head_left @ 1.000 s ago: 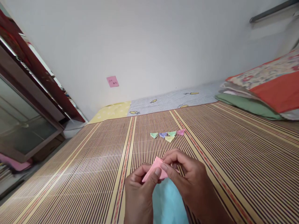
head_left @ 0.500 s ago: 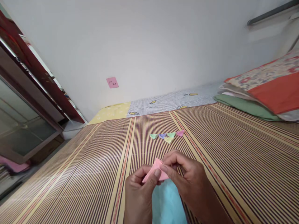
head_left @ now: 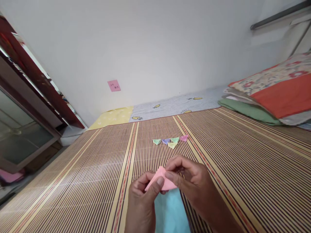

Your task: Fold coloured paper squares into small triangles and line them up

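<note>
While pinching the pink folded-paper triangle (head_left: 168, 184) with fingers of left hand (head_left: 143, 201) and right hand (head_left: 196, 185), shows no clear new fold since before.

Only writing I can spot is on the pink note (head_left: 114, 85) up on the white wall (head_left: 157, 48), well ahead of the left hand (head_left: 142, 205) and a bit further left than it, so even more off to the left of the right hand (head_left: 194, 184). It's got dark, handwritten-looking marks, one little clump toward the upper left and another lower down on the right. Honestly though, they're way too small and blurry to read, letters or numbers.
</note>
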A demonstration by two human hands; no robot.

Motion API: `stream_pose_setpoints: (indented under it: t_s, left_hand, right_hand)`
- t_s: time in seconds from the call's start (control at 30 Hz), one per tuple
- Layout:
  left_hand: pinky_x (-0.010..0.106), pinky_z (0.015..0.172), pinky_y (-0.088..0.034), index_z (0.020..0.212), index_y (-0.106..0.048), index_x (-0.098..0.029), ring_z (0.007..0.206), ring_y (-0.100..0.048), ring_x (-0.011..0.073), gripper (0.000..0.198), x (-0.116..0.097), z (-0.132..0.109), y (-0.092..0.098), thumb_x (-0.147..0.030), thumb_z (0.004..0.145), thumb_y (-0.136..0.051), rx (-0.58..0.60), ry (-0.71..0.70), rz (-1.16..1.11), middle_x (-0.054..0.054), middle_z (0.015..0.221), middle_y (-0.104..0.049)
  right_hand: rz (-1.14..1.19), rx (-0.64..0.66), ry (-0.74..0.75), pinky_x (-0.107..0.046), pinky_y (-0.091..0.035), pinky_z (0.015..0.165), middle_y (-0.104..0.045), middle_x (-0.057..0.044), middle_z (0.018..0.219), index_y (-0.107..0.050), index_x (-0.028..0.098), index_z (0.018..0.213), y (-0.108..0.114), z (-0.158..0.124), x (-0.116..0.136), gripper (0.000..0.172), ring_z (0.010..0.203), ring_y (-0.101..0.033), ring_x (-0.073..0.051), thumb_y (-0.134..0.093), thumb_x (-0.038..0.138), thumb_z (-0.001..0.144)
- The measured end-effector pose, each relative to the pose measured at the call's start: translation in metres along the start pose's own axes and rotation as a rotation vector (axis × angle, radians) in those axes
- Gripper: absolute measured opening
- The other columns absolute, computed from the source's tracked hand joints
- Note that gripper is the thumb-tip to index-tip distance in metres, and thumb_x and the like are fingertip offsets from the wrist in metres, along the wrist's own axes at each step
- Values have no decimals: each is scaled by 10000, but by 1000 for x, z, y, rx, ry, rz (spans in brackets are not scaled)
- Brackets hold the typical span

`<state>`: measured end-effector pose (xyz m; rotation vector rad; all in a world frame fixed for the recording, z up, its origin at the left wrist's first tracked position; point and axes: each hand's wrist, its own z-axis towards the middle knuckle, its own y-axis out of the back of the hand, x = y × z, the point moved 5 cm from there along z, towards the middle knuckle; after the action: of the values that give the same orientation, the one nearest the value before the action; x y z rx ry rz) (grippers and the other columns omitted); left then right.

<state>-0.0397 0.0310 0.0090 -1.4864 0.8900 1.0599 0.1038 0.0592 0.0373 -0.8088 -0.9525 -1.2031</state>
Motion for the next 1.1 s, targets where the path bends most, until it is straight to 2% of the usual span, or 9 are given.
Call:
stream_pose_setpoints:
  t_s: [0.3,0.53,0.7,0.87,1.1]
  left_hand:
    - [251,704,-450,651,-710,-159,692,-540,146,239,-3,-1,-3,-330,780,-812,62,1,7,13,667,-620]
    - [224,665,-449,650,-704,-155,652,-525,124,249,1,0,2,-335,762,-835,16,8,-39,5,649,-616]
    - [222,668,-456,677,-724,-152,667,-542,131,229,1,1,3,-332,750,-845,-13,-1,-49,8,651,-625]
    - [226,680,-465,658,-722,-159,674,-555,131,242,-2,0,-1,-345,758,-841,10,0,-35,13,669,-650]
    - [232,695,-462,659,-729,-169,682,-557,131,230,-2,1,0,-341,770,-833,49,-29,-2,7,668,-648]
  right_hand:
    - [-56,-47,126,-297,-460,662,-637,9,777,-647,203,761,0,1,11,139,737,-596,-157,-659,161,893]
    - [-117,-60,208,-283,-466,662,-651,10,817,-666,205,794,1,-1,14,115,759,-612,-146,-677,135,884]
    - [-123,-58,151,-302,-482,686,-664,3,812,-647,203,762,3,0,13,116,773,-630,-163,-701,155,852]
    - [-18,-36,62,-303,-500,746,-691,-4,845,-650,201,740,3,2,10,121,825,-668,-170,-710,159,836]
    - [53,-5,-15,-299,-489,718,-674,3,831,-661,210,773,3,1,-1,99,791,-641,-164,-722,185,846]
